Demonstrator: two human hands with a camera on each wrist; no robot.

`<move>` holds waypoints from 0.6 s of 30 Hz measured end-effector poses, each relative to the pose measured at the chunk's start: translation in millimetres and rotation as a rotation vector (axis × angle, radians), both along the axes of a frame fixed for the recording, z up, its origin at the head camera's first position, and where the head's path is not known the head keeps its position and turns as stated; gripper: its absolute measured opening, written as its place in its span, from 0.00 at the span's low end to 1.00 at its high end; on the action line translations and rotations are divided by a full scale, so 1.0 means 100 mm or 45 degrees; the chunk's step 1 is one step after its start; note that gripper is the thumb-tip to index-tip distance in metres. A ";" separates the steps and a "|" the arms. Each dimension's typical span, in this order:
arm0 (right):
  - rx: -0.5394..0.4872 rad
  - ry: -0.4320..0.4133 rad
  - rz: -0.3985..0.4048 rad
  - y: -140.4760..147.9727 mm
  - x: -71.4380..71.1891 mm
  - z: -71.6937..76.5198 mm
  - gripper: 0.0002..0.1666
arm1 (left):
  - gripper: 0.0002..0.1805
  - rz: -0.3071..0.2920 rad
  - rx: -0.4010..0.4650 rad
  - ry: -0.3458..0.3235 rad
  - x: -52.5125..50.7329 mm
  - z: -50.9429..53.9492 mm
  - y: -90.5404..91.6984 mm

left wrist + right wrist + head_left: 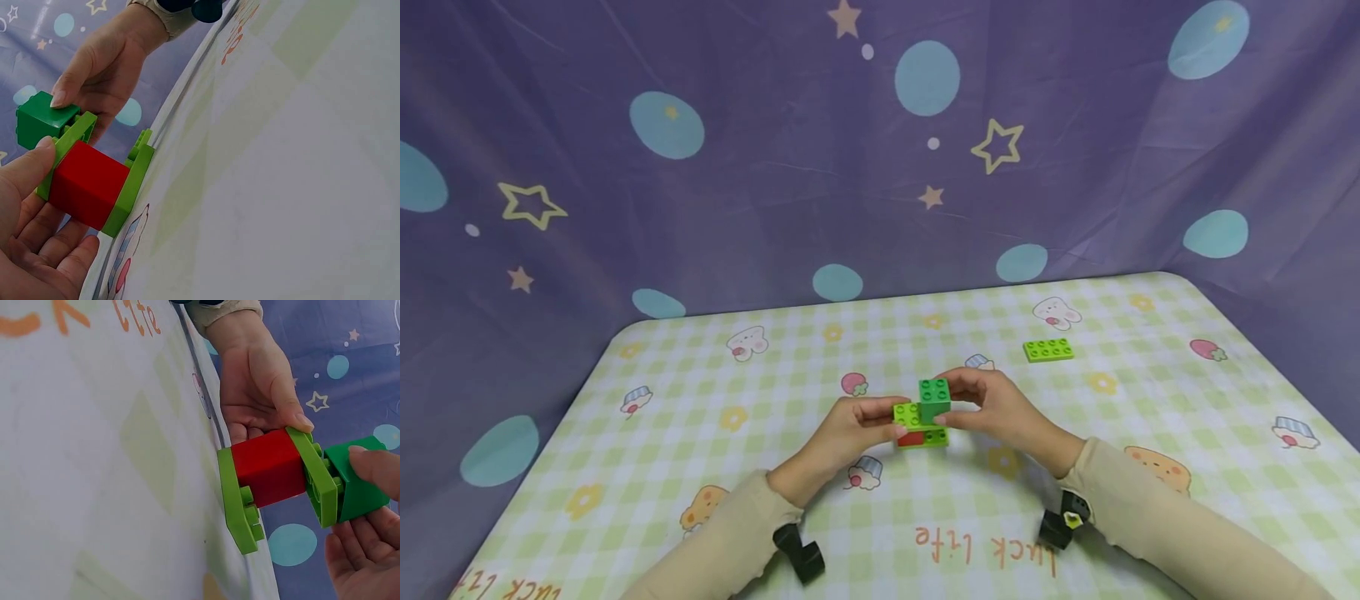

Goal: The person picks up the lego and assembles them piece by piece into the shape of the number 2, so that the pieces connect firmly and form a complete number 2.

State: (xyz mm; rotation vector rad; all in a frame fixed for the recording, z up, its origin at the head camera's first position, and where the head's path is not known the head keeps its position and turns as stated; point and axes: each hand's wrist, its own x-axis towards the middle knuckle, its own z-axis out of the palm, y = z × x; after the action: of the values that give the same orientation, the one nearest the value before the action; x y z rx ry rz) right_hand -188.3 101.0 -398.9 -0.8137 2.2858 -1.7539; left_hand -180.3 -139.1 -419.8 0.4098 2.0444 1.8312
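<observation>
A red brick (912, 438) (90, 184) (269, 465) sits between a lower light green plate (936, 439) (131, 190) (236, 506) and an upper one (907, 415) (320, 481). The left hand (850, 429) (34, 219) (256, 387) grips the upper plate's left end between thumb and fingers. A dark green brick (935, 400) (40, 119) (359, 481) is pinched by the right hand (1000, 408) (109, 69) (369, 550) over that plate's right end. Both wrist views show plate studs in a narrow gap beneath the dark green brick.
Behind the right hand, a separate light green plate (1048, 350) lies on the checked tablecloth (685, 433). A purple patterned curtain (760, 217) hangs beyond the table's back edge. Black devices (801, 554) are strapped at both wrists.
</observation>
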 end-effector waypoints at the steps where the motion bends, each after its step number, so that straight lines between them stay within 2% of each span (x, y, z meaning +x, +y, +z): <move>1: 0.002 0.002 -0.004 0.00 0.00 0.00 0.23 | 0.23 -0.001 0.000 0.001 0.00 0.00 0.00; 10: 0.020 0.036 -0.002 0.01 0.00 -0.02 0.22 | 0.23 0.000 0.007 0.005 0.01 0.01 0.01; 18: 0.058 0.120 -0.023 0.01 0.04 -0.03 0.23 | 0.23 -0.021 0.052 0.010 0.01 0.02 0.01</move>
State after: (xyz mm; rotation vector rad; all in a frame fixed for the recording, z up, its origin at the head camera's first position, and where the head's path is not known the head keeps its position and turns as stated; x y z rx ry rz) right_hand -184.6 102.3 -401.9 -0.8877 2.3904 -1.6985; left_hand -179.5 -138.2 -418.1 0.4444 2.0059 1.8671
